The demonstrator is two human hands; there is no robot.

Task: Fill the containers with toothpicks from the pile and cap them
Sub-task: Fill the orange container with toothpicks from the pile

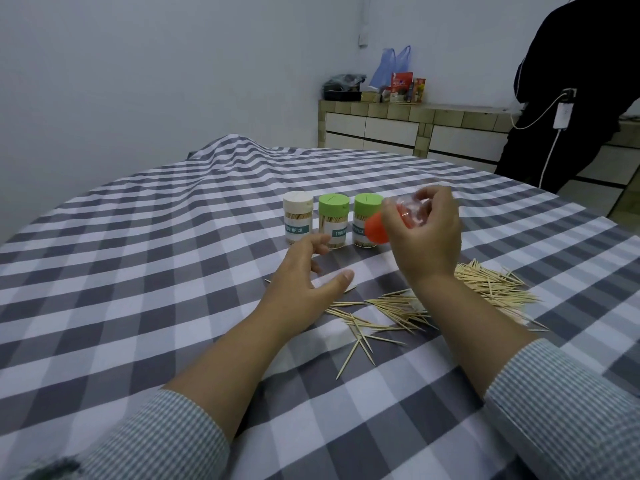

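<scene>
right hand point(427, 233) grips a clear plastic jar point(410, 211) with orange cap point(376, 231), raised. left hand point(304, 271) open, empty. three capped jars point(332, 221) just beyond it; thin wooden toothpicks point(491, 285) scattered under right wrist.

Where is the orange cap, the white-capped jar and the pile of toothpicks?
orange cap point(375, 231), head view, on its rounded side.
white-capped jar point(298, 221), head view, on its clear body just above the label.
pile of toothpicks point(491, 284), head view, on the thick heap at the right.
</scene>
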